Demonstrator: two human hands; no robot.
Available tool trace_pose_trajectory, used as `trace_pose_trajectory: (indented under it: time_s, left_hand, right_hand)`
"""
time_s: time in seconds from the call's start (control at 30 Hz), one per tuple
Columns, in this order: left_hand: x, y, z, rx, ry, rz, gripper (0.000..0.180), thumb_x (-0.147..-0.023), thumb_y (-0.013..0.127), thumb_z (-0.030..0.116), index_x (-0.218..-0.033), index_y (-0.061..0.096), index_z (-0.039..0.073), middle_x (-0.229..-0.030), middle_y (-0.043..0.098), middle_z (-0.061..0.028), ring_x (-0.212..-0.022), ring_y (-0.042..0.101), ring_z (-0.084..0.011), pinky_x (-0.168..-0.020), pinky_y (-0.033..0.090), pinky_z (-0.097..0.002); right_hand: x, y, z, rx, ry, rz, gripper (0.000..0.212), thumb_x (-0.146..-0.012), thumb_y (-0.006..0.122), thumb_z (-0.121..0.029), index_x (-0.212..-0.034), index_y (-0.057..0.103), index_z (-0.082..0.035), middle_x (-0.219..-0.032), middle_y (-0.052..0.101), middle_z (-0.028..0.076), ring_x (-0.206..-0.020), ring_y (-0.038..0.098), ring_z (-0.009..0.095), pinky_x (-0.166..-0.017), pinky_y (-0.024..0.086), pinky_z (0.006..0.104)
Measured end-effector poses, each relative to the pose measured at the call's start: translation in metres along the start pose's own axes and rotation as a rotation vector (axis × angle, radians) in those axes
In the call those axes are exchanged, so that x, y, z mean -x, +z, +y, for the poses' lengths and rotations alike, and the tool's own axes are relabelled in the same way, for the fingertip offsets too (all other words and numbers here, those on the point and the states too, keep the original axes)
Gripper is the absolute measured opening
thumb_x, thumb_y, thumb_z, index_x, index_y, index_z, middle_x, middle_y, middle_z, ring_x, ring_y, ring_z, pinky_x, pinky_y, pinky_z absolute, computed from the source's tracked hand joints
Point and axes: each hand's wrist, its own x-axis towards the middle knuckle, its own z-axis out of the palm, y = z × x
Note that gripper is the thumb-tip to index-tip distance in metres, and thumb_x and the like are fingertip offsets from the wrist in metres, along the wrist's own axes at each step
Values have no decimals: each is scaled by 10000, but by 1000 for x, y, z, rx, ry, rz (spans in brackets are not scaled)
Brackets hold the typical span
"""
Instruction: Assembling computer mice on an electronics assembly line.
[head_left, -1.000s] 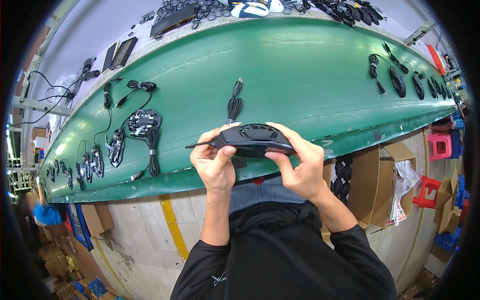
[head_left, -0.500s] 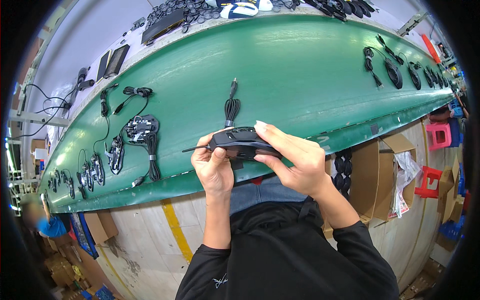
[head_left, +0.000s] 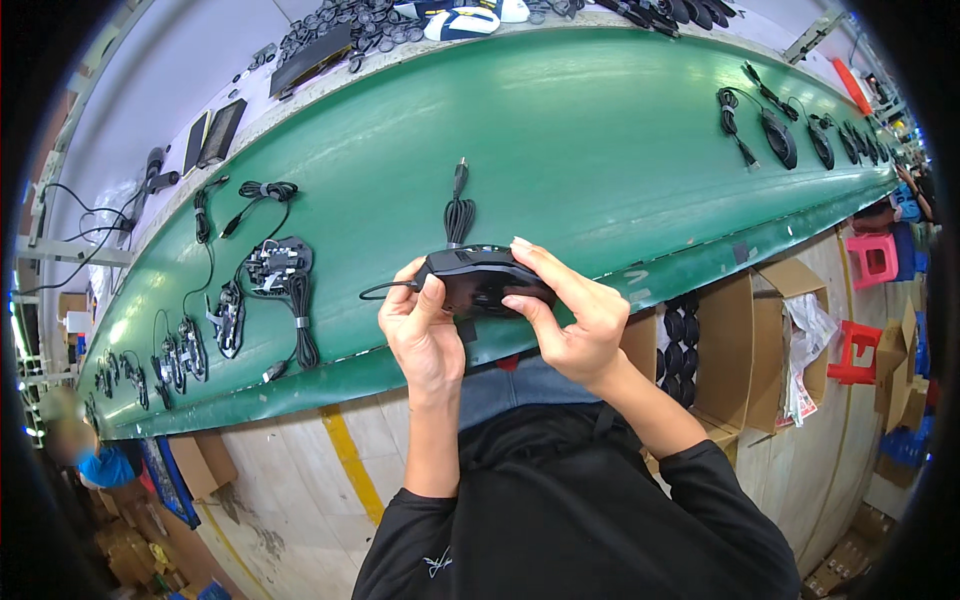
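A black computer mouse (head_left: 480, 283) is held between both hands above the near edge of the green conveyor belt (head_left: 560, 130). My left hand (head_left: 422, 325) grips its left end, thumb on the near side, where the thin cable loops out. My right hand (head_left: 575, 315) pinches the other end, with the thumb on the near side and fingertips on the far side. Just beyond the mouse, its bundled black cable (head_left: 459, 215) lies on the belt, the plug pointing away from me. The underside of the mouse is not clearly visible.
Opened mouse assemblies (head_left: 280, 268) with coiled cables lie along the belt at left; closed mice (head_left: 778, 138) line the right. Loose dark round parts (head_left: 345, 30) cover the far ledge. At right below the belt stand cardboard boxes (head_left: 725, 345) and a red stool (head_left: 855, 352).
The mouse has tilted, so more of its glossy surface shows. My right hand has shifted slightly left and its thumb sits higher on the mouse. The cable at the left end now forms a loop.
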Motion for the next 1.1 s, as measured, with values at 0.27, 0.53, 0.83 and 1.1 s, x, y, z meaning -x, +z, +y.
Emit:
trace_pose_trajectory:
  time_s: [0.27,0.53,0.83,1.1]
  left_hand:
    - [-2,-3,0,58,17,-66,300,-886,725,155,-1115,614,-5,-1033,691,-104,-947,674,-209,-867,542,-343]
    - [0,-13,2,37,76,-71,289,-895,715,168,-1123,614,23,-1056,695,-94,-984,675,-222,-873,549,-353]
    - [0,-4,7,60,28,-51,328,-887,727,173,-1141,594,16,-1053,680,-83,-962,666,-195,-875,540,-343]
    - [1,-3,5,-85,127,-17,295,-863,734,83,-1109,603,-15,-1030,685,-141,-970,660,-209,-883,526,-335]
  right_hand:
    - [-5,-3,-21,-268,382,-104,429,-808,756,-22,-1211,626,49,-987,713,212,-833,729,238,-710,559,299]
    - [-17,-7,-19,-200,244,-140,442,-769,776,-17,-1186,640,38,-993,712,215,-838,731,265,-719,570,314]
    - [-13,2,-9,58,-159,-48,470,-670,814,-11,-1123,690,7,-1053,714,199,-849,736,279,-697,587,310]
    - [-25,-3,-23,171,-65,-114,457,-661,815,-7,-1103,699,1,-1021,721,186,-914,723,300,-761,589,342]
